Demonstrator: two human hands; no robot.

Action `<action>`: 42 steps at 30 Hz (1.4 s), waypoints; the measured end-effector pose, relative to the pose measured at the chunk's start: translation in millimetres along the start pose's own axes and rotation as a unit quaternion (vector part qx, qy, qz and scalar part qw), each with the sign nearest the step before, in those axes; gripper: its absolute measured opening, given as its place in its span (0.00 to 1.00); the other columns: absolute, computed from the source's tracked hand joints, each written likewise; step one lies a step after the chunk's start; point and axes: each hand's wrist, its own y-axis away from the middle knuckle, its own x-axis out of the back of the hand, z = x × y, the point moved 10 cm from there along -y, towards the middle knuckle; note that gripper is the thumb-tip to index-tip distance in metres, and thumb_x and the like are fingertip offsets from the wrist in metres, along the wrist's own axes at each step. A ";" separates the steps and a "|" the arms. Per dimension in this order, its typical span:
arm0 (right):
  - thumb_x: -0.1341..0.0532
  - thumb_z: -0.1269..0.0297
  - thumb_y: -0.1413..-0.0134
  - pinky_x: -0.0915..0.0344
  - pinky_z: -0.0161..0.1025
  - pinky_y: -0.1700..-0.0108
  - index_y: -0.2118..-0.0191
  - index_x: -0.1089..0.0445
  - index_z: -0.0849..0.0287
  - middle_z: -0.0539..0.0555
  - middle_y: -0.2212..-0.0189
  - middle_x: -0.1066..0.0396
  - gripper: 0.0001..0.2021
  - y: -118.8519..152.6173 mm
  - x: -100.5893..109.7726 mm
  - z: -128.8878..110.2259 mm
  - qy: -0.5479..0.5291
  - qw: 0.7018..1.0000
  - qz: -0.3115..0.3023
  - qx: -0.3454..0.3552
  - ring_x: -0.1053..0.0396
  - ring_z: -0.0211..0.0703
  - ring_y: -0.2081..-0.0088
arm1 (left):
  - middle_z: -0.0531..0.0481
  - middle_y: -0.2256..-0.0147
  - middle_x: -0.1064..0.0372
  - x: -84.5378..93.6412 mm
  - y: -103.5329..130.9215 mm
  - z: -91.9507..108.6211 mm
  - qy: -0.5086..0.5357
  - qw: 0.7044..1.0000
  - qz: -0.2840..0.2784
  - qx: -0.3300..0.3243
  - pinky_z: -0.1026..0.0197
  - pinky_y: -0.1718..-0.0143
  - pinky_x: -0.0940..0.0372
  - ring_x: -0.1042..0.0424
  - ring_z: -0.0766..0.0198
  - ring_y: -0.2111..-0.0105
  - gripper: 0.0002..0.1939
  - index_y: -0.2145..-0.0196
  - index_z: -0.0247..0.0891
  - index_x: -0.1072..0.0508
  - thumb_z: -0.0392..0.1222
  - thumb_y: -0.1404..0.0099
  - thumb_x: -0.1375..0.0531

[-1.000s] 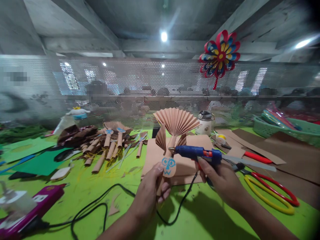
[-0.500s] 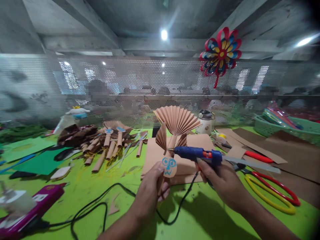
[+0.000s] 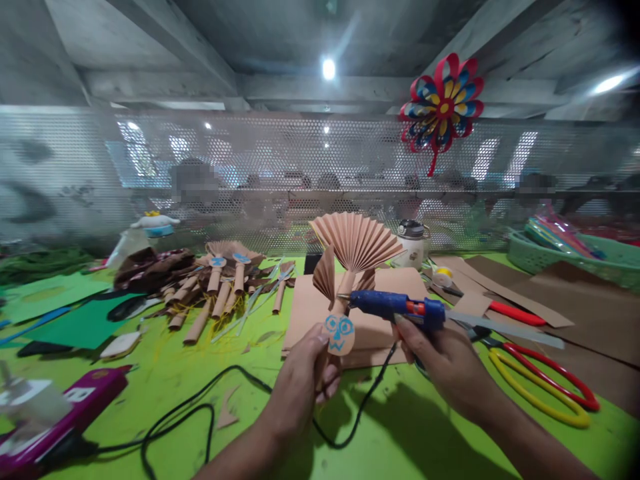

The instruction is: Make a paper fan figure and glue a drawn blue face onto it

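Held in my left hand (image 3: 307, 367) is a brown paper bird (image 3: 341, 301) made from a rolled tube. A pleated fan (image 3: 356, 240) spreads from its far end, and smaller folded wings stick out at its sides. Its round paper head (image 3: 341, 335), with a face drawn in blue, lies by my left thumb. My right hand (image 3: 440, 357) grips a blue hot glue gun (image 3: 393, 307) with a clear glue stick (image 3: 505, 329) out of its back. The nozzle is at the tube just above the head; whether it touches cannot be made out.
Brown paper sheets (image 3: 300, 317) lie under the bird. Several similar paper birds (image 3: 217, 293) are piled at left. Red-and-yellow-handled scissors (image 3: 545, 387) lie at right, near a green basket (image 3: 600, 267). The gun's black cord (image 3: 200, 390) crosses the green table near a purple power strip (image 3: 75, 423).
Almost nothing differs. The paper bird and the glue gun have shifted very slightly to the right, with both hands keeping their hold.
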 end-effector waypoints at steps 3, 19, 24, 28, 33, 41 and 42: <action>0.51 0.49 0.38 0.43 0.38 0.72 0.77 0.37 0.58 0.50 0.81 0.38 0.22 0.3 3.9 0.3 -0.002 1.000 0.014 0.002 0.40 0.40 0.76 | 0.60 0.81 0.51 2.9 -0.2 -0.3 -0.009 1.000 0.007 0.003 0.70 0.82 0.57 0.55 0.72 0.82 0.12 0.67 0.39 0.40 0.51 0.33 0.49; 0.51 0.48 0.38 0.46 0.37 0.73 0.74 0.36 0.59 0.48 0.81 0.41 0.22 -0.5 -0.1 4.0 -0.020 1.000 -0.008 -0.013 0.42 0.39 0.78 | 0.60 0.81 0.51 4.7 -1.0 -3.0 -0.005 1.000 0.022 0.018 0.72 0.82 0.55 0.54 0.72 0.82 0.10 0.65 0.39 0.40 0.48 0.32 0.52; 0.51 0.48 0.37 0.45 0.38 0.71 0.78 0.40 0.57 0.48 0.81 0.41 0.22 0.3 -2.7 -6.8 -0.031 0.999 -0.031 0.008 0.41 0.39 0.76 | 0.59 0.81 0.51 5.7 -3.3 -2.0 -0.009 1.000 0.006 0.014 0.71 0.83 0.56 0.52 0.71 0.82 0.11 0.64 0.39 0.40 0.48 0.31 0.54; 0.52 0.48 0.37 0.45 0.38 0.71 0.76 0.38 0.58 0.48 0.82 0.42 0.22 0.6 -6.5 -7.0 -0.033 0.999 -0.037 0.007 0.41 0.40 0.77 | 0.59 0.81 0.52 2.4 -1.1 -2.1 0.003 1.000 -0.002 0.011 0.71 0.83 0.58 0.54 0.72 0.82 0.10 0.65 0.39 0.41 0.47 0.31 0.53; 0.51 0.47 0.38 0.46 0.38 0.72 0.74 0.37 0.59 0.48 0.81 0.40 0.22 0.0 -2.7 4.5 -0.039 0.999 -0.016 -0.025 0.41 0.39 0.77 | 0.60 0.81 0.52 1.4 0.4 -4.2 0.023 0.999 0.003 0.029 0.71 0.84 0.58 0.54 0.72 0.83 0.10 0.67 0.39 0.42 0.47 0.32 0.52; 0.51 0.46 0.39 0.45 0.39 0.72 0.76 0.38 0.59 0.51 0.81 0.38 0.23 1.1 -8.7 7.9 -0.064 0.997 -0.043 -0.027 0.39 0.41 0.76 | 0.60 0.83 0.53 1.3 -3.5 0.2 0.112 0.993 -0.002 0.041 0.71 0.85 0.59 0.55 0.73 0.85 0.09 0.70 0.39 0.43 0.45 0.34 0.50; 0.51 0.46 0.39 0.44 0.39 0.72 0.77 0.38 0.59 0.51 0.80 0.38 0.24 1.0 -10.6 8.1 -0.069 0.996 -0.047 -0.028 0.38 0.41 0.76 | 0.59 0.83 0.53 0.2 -3.3 0.3 0.120 0.992 -0.006 0.045 0.71 0.86 0.59 0.55 0.73 0.85 0.10 0.70 0.39 0.43 0.45 0.34 0.51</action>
